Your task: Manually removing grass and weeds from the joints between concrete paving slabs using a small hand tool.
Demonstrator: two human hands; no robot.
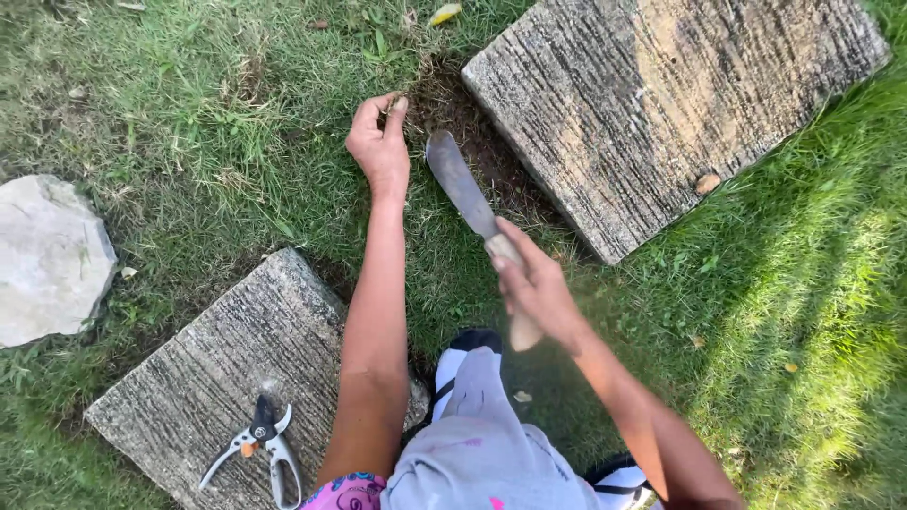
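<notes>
Right hand (534,283) clenched on knife (472,212) handle, blade angled toward bare soil patch (472,142) beside upper stone slab (661,104). Left hand (380,142) pinching grass tuft (402,99), just left of blade tip.

Knife (463,184): dull grey metal blade, matt and stained; pale wooden handle, smooth, gripped in the right hand (534,283).
Stone slabs (661,104) and (217,378): rough grey stone, finely grooved, matt, with tan patches on the farther one.
Rock (47,255): pale stone, uneven, chalky.
Pruning shears (260,444), on the near slab's near edge: dark metal blades, light glossy handles, likely plastic.
Soil (472,132) by the left hand (378,142): dark, crumbly.
Trousers (482,444): grey cloth, soft, matt.
</notes>
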